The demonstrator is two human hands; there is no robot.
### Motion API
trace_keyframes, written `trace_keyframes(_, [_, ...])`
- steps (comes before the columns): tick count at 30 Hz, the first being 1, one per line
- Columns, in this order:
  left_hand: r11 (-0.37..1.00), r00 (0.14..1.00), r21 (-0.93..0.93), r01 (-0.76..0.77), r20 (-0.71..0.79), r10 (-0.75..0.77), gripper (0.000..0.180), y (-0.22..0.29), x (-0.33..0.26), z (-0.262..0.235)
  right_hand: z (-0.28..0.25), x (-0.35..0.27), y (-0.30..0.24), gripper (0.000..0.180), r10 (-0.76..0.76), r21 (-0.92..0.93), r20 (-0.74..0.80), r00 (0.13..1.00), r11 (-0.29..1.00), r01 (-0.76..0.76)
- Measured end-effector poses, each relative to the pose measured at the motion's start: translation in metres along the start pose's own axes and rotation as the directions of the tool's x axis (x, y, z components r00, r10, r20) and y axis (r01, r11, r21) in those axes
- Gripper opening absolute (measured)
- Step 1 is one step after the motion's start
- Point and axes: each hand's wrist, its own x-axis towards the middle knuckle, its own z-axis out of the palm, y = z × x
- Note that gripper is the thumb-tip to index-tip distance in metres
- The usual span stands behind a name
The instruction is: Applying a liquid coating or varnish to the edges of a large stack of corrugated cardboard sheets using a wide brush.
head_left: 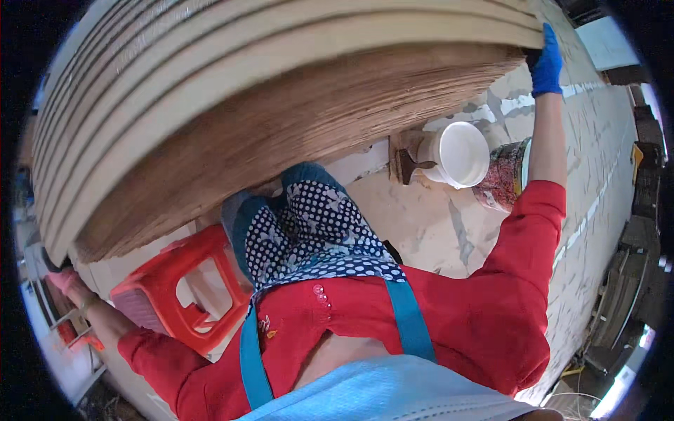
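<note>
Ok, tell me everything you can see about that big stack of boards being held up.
The stack of boards is several thin, pale brown sheets, plywood by the look, layered with dark gaps between their edges. Its broad grainy face is rough and fibrous. It fills the upper frame, tilted, raised above a red stool. The right hand, in a blue glove, grips its far corner; the left hand holds the lower left end.

- Only packaging-type stuff I can spot: a round tub with a busy red-speckled printed label point(502, 184), sitting on the floor well below the blue-gloved fingers point(546, 59), just beside a plain white bucket point(460, 154).
- No signs or screens.
</note>
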Motion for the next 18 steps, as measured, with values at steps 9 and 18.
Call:
trace_keyframes(9, [0.685,0.766,0.342,0.643,-0.277,-0.581,0.050,0.067,0.030,0.070,0.047,0.031,0.031,0.034,0.109,-0.603,-0.011,0.994,0.792,-0.093])
trace_keyframes(18, [0.561,0.733,0.508,0.654,-0.243,-0.635,0.052,-0.004,0.041,0.054,0.058,0.045,0.012,0.050,0.461,-0.198,-0.106,0.881,0.858,-0.473])
